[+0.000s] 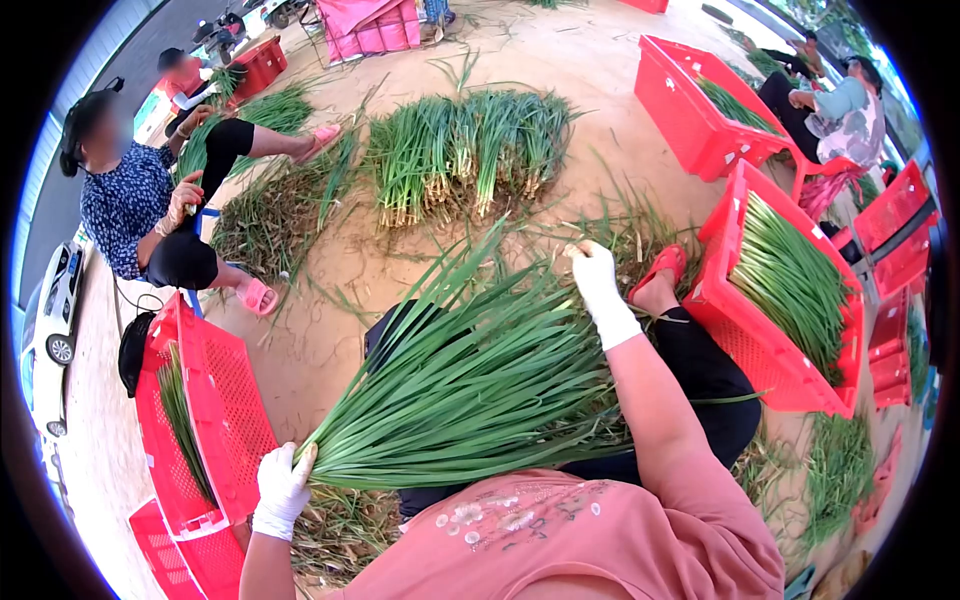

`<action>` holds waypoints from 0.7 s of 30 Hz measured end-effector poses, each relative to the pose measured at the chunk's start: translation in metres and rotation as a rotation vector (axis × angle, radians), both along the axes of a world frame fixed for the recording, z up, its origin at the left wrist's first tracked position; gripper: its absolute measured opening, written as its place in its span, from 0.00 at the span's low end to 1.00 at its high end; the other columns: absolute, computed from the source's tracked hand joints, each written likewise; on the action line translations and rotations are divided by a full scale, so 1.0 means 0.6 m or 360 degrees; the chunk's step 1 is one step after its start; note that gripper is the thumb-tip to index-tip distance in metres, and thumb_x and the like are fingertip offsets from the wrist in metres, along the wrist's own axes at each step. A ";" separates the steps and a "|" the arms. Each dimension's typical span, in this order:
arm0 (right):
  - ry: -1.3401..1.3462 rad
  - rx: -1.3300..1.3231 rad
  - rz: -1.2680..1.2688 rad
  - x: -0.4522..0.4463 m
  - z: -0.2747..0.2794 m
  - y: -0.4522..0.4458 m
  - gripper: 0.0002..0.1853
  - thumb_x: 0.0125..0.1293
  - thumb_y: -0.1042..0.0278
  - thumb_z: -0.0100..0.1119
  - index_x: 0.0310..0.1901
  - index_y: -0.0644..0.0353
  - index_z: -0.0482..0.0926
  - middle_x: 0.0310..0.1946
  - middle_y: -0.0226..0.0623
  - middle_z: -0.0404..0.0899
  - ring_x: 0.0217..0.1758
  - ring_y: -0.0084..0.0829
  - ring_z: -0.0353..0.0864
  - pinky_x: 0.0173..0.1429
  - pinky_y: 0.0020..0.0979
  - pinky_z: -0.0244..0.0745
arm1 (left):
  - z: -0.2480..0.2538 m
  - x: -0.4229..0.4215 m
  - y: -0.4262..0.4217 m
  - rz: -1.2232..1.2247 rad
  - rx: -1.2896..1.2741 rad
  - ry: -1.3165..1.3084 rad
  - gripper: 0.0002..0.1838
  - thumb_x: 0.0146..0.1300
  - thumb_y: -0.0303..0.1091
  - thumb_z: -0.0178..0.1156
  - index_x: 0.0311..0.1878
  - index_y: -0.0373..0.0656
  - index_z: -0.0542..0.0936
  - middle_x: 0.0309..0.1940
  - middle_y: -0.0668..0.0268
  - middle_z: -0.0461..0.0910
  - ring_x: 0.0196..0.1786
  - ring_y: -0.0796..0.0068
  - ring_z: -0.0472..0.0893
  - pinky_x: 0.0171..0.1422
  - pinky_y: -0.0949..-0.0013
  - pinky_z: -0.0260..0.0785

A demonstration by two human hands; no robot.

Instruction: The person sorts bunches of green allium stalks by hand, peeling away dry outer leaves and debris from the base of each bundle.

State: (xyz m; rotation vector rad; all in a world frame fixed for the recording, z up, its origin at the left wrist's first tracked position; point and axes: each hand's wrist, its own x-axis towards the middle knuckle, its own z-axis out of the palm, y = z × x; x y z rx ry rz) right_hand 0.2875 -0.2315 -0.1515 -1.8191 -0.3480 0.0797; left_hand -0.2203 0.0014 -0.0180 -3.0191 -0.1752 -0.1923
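Note:
A large bunch of long green leafy stalks (470, 385) lies across my lap, its leaves fanned out to the upper right. My left hand (285, 480), in a white glove with bare fingertips, is closed round the narrow end of the bunch. My right hand (592, 270), gloved the same way, is raised beyond the leaf tips near my right foot. Its fingers are pinched together; whether they hold a thin leaf is too small to tell. Bundles of the same stalks (470, 150) lie on the ground ahead.
Red crates with stalks stand at the left (235, 400) and right (725, 345); another (665, 110) is farther back. A person (125, 205) sits at the left, others work at both sides. Loose trimmings (265, 225) litter the ground.

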 end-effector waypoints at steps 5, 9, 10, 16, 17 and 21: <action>0.1493 0.0596 0.0575 -0.009 0.028 -0.022 0.21 0.56 0.54 0.60 0.43 0.64 0.72 0.29 0.33 0.71 0.29 0.30 0.71 0.32 0.32 0.70 | -0.007 -0.006 0.002 0.0004 -0.0013 -0.0017 0.40 0.32 0.21 0.58 0.56 0.54 0.64 0.36 0.56 0.69 0.31 0.57 0.71 0.30 0.58 0.63; 0.1562 0.0823 0.0713 -0.048 0.067 0.000 0.25 0.58 0.46 0.55 0.45 0.61 0.73 0.32 0.33 0.70 0.35 0.35 0.72 0.33 0.38 0.71 | -0.010 -0.006 0.005 0.0003 -0.0020 -0.0038 0.40 0.32 0.22 0.59 0.56 0.54 0.64 0.36 0.55 0.69 0.31 0.56 0.71 0.30 0.58 0.64; 0.1547 0.0943 0.0766 -0.051 0.072 0.005 0.24 0.59 0.46 0.54 0.47 0.59 0.73 0.32 0.33 0.70 0.36 0.35 0.72 0.33 0.38 0.72 | -0.010 -0.007 0.005 -0.0004 -0.0024 -0.0040 0.40 0.32 0.22 0.59 0.56 0.54 0.64 0.36 0.55 0.69 0.31 0.56 0.71 0.31 0.58 0.64; -0.1232 -0.1682 0.0370 -0.005 0.043 0.023 0.14 0.57 0.55 0.53 0.32 0.57 0.80 0.31 0.35 0.78 0.32 0.36 0.76 0.37 0.36 0.69 | -0.003 -0.001 0.000 0.0032 -0.0010 -0.0006 0.37 0.32 0.22 0.58 0.55 0.53 0.67 0.36 0.56 0.69 0.32 0.57 0.71 0.31 0.58 0.64; -0.0964 -0.1622 0.0308 0.002 0.046 0.016 0.14 0.57 0.56 0.51 0.32 0.56 0.80 0.33 0.37 0.78 0.37 0.37 0.76 0.42 0.39 0.66 | -0.003 -0.006 -0.003 0.0043 -0.0018 0.0005 0.37 0.32 0.22 0.58 0.55 0.53 0.67 0.36 0.56 0.69 0.32 0.57 0.71 0.31 0.58 0.64; -0.0179 -0.1229 0.0359 0.023 0.137 0.010 0.19 0.57 0.50 0.52 0.33 0.58 0.79 0.35 0.40 0.77 0.40 0.39 0.76 0.46 0.36 0.67 | -0.009 -0.005 -0.001 0.0058 0.0007 -0.0014 0.37 0.33 0.24 0.59 0.55 0.52 0.67 0.36 0.57 0.69 0.32 0.58 0.71 0.31 0.59 0.64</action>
